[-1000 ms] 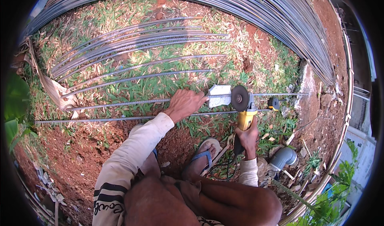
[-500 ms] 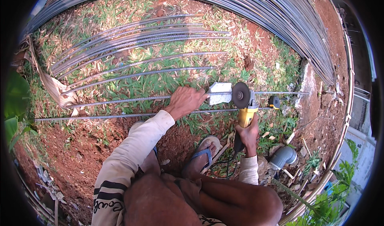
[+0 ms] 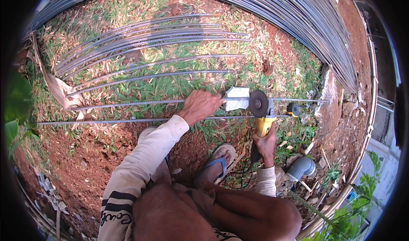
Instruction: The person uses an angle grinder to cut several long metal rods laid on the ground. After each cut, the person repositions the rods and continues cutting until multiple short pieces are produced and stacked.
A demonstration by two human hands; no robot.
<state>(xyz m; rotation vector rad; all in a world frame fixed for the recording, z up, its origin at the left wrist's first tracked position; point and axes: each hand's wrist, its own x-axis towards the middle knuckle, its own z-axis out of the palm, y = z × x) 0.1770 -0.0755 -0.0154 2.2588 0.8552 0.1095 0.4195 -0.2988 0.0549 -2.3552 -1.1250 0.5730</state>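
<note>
Grinder (image 3: 264, 124) barely moved, right hand (image 3: 265, 144) gripping it beside the white block (image 3: 237, 105); left of that, left hand (image 3: 199, 103) clasps rebar (image 3: 136, 103).

Yellow-and-black grinder (image 3: 264, 125), white block (image 3: 237, 93), grey ribbed bar (image 3: 149, 103).
The disc (image 3: 258, 103) is dark grey-brown, the cord (image 3: 243, 179) black, the tape (image 3: 292, 109) yellow and black; the elbow (image 3: 300, 167) is plain grey. In the pile (image 3: 294, 21), blue-grey lines run side by side, streaked with rusty brown. Grass (image 3: 187, 82) mottles green and pale straw, the soil (image 3: 93, 149) is red-brown, the dry leaf (image 3: 59, 89) tan, and the broad leaf (image 3: 16, 97) at the left dark green. The sleeve (image 3: 158, 142) is cream, marked lower down with broad black bands and looping black lettering. The sandal (image 3: 218, 162) pairs a blue strap with a pale sole.
</note>
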